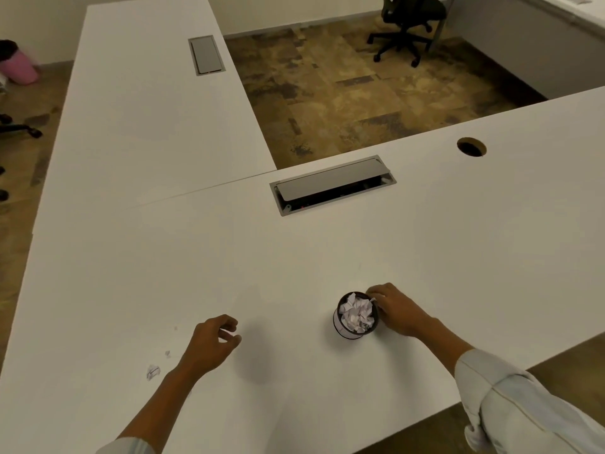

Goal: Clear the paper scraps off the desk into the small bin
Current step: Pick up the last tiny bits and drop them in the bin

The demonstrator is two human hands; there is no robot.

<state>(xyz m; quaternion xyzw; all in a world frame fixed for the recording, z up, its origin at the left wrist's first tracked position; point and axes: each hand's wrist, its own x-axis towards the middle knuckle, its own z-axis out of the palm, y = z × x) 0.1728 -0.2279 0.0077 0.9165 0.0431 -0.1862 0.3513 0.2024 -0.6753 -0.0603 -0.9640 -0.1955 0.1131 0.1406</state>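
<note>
Head view: small bin (356,317) upright on white surface (327,250), packed with crumpled paper.
Right hand (397,311) grips the bin's side; left hand (212,344) hovers loosely curled, empty. Paper scrap (152,371) lies beside the left forearm.

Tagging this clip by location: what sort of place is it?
Most likely an office: long white desks with flip-lid cable boxes, a black swivel chair, and patterned carpet flooring.

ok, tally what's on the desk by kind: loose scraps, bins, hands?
Loose paper scraps on the desk: 3, the larger scrap and two tiny bits
Small bin, full of paper: 1
Hands: 2, left hand, right hand
Total: 6
</note>
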